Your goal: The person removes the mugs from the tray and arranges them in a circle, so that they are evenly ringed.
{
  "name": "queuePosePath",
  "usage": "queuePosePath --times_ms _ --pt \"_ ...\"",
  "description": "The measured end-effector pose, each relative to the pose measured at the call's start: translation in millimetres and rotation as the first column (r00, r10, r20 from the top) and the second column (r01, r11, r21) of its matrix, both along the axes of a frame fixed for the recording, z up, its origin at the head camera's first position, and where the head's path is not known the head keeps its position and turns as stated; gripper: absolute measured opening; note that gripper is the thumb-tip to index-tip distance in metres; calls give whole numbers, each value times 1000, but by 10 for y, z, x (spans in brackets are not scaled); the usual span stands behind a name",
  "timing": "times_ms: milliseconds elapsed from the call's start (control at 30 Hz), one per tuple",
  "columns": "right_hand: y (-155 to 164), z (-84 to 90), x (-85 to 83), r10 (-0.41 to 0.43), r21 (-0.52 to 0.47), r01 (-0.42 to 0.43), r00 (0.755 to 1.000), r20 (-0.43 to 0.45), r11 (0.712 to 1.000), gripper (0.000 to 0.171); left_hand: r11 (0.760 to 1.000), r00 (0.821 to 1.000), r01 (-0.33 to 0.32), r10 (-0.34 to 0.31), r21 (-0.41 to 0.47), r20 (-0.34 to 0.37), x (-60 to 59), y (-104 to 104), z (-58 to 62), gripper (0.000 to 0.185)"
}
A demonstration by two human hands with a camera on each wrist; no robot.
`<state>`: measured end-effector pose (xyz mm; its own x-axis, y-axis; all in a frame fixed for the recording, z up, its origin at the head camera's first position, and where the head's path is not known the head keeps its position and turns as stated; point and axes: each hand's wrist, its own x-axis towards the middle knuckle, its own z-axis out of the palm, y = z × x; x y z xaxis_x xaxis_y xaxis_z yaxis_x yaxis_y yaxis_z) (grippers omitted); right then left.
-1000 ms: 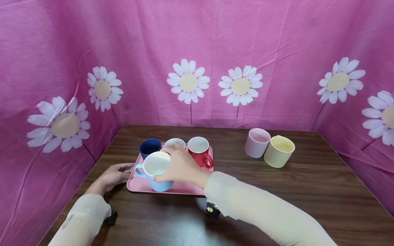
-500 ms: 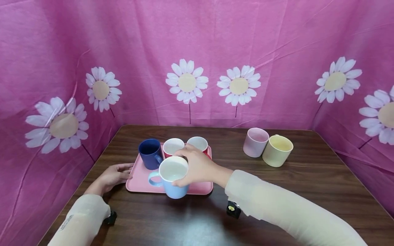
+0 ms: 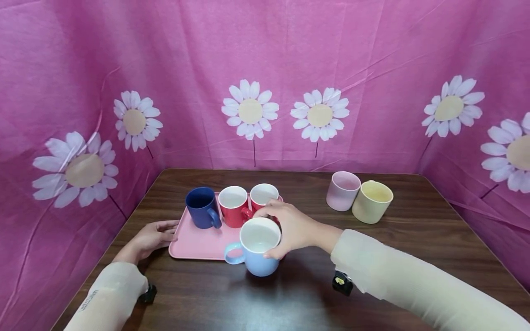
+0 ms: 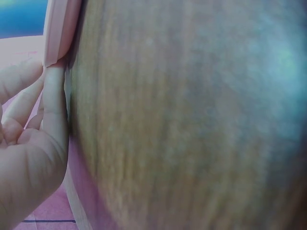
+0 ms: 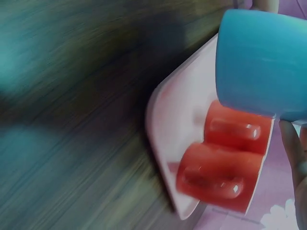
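Note:
My right hand (image 3: 285, 230) grips a light blue mug (image 3: 257, 252) by its rim and holds it above the table, just past the front edge of the pink tray (image 3: 198, 241). In the right wrist view the light blue mug (image 5: 261, 62) fills the upper right, with two red mugs (image 5: 220, 167) on the tray (image 5: 168, 124) below it. A dark blue mug (image 3: 202, 207) and two red mugs (image 3: 233, 205) stand in a row at the tray's back. My left hand (image 3: 155, 236) rests flat on the table, its fingers (image 4: 53, 105) touching the tray's left edge (image 4: 60, 28).
A pale pink mug (image 3: 342, 191) and a cream yellow mug (image 3: 372, 202) stand side by side at the back right of the dark wooden table (image 3: 414, 248). Pink daisy-print fabric (image 3: 265, 82) walls the table on three sides.
My right hand has carried the light blue mug rightward and toward me, off the tray's front left area. The red mugs behind it are now uncovered. My left hand has stayed put.

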<state>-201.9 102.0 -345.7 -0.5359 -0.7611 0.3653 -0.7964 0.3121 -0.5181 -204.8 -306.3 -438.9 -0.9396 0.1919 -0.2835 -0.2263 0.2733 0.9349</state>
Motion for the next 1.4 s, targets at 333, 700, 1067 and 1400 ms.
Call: queuePosePath --times_ms 333,700,1067,1400 --pt "437 -65 -42 5 18 -4 1000 -12 1000 67 1000 1000 -20 20 -12 12 0 6 7 64" --pt "836 -50 -58 -54 25 55 998 -42 998 68 1000 1000 -6 6 13 13 35 28 36 64" --pt "1165 -91 -120 -168 10 170 980 -105 985 70 999 1000 -2 2 34 4 26 33 27 65" --pt "1335 -186 -229 -404 25 406 913 -59 913 66 1000 1000 -7 7 13 4 26 27 21 64"
